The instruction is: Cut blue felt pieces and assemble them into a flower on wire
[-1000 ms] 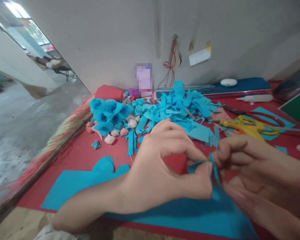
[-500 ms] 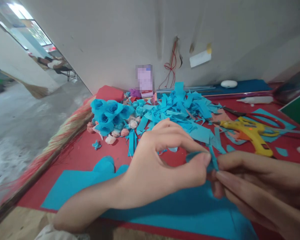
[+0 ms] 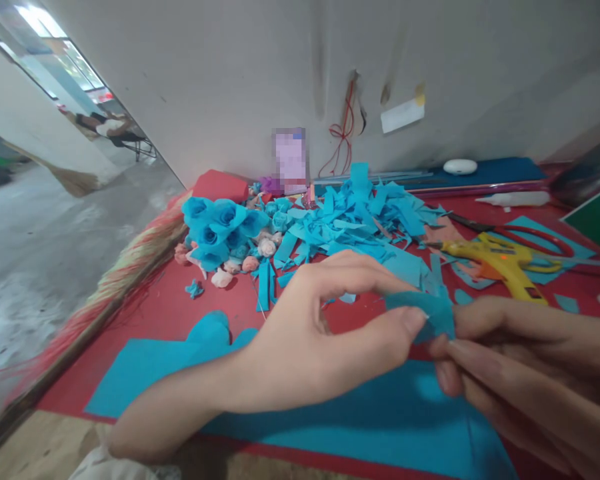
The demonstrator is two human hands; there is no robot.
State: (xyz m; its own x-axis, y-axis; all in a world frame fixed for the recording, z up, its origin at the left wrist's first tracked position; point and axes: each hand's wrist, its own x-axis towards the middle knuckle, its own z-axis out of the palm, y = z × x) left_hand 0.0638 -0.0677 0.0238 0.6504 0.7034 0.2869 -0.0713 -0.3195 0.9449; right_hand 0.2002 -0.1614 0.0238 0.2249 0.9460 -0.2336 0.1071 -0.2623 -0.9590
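Note:
Between my two hands is a small blue crepe paper petal (image 3: 437,313), its face turned toward me. My left hand (image 3: 325,327) pinches its left side with thumb and forefinger. At the right edge of the petal, the fingertips of my right hand (image 3: 520,373) are closed on it. Below the hands lies a large blue paper sheet (image 3: 360,413) on the red table (image 3: 165,307). Rounded blue paper pieces (image 3: 210,328) rest near that sheet's far edge, partly hidden by my left arm.
Finished blue paper flowers (image 3: 220,223) and small pink rosettes (image 3: 223,278) sit at the back left, beside a heap of blue scraps (image 3: 360,213). A yellow glue gun (image 3: 510,260) and red-handled scissors (image 3: 540,235) lie at the right. A broom (image 3: 125,287) runs along the left edge.
The petal has turned and opened out, showing its broad face where it was edge-on before. Both hands keep hold of it, with the right fingers shifted slightly right.

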